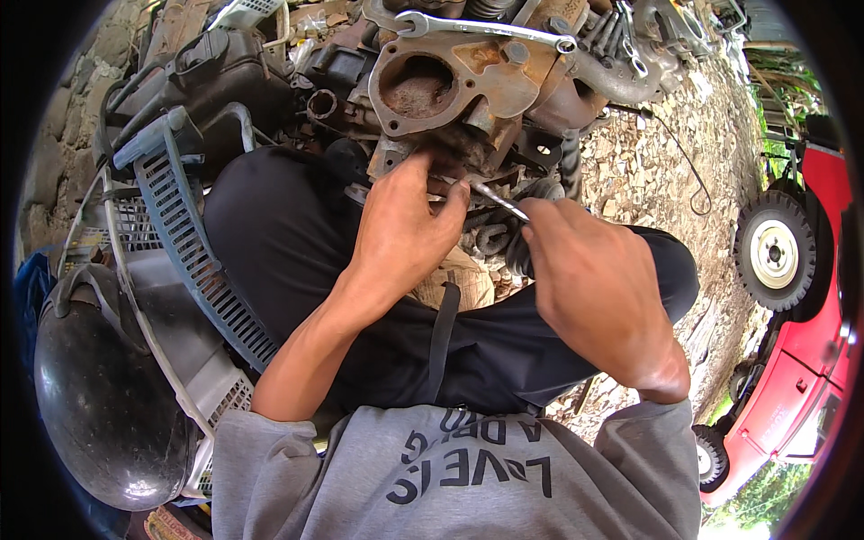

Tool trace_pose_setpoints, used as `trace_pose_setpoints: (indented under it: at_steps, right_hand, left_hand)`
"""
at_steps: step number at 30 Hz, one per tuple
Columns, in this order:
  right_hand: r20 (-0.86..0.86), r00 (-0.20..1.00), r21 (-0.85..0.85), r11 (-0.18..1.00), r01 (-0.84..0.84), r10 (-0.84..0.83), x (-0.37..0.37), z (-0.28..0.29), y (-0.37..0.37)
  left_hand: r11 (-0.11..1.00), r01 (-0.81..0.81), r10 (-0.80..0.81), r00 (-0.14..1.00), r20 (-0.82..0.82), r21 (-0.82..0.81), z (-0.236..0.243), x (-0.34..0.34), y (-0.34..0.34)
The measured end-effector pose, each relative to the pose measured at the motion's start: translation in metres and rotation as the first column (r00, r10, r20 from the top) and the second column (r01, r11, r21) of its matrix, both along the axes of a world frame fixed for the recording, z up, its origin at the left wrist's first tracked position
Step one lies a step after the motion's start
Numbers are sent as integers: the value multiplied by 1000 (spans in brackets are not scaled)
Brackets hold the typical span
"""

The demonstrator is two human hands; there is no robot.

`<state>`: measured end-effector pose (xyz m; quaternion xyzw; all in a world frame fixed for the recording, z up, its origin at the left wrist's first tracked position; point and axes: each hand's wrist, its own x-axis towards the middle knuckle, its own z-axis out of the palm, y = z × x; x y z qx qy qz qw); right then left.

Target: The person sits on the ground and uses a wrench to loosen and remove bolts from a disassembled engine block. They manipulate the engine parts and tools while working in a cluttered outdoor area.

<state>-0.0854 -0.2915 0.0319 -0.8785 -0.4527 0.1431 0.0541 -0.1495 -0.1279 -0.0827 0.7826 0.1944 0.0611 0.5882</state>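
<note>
One right hand [594, 274] around slim shiny metal rod [500, 202], left hand [400, 225], grip unclear, at rough rusty casting [493, 79]

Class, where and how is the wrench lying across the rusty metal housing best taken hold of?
Probably mid-shaft, coming from above, thumb and fingers closing on the two long edges of the wrench. Its shaft is slim, uncovered and runs left to right along the far side of the housing, open end left, ring end right, so a central grip should balance it.

A silver tool [499, 201] spans between the hands [403, 216] [598, 274]
</note>
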Motion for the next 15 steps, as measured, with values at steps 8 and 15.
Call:
trace_pose_setpoints:
  at_steps: [8,15]
  right_hand:
    - [-123,990,91,993,80,-68,26,-80,-16]
    - [-135,990,137,989,56,-37,22,-113,0]
  left_hand:
    - [977,28,-34,999,22,212,-6,-2,2]
    - [924,10,-34,998,56,382,2,-3,1]
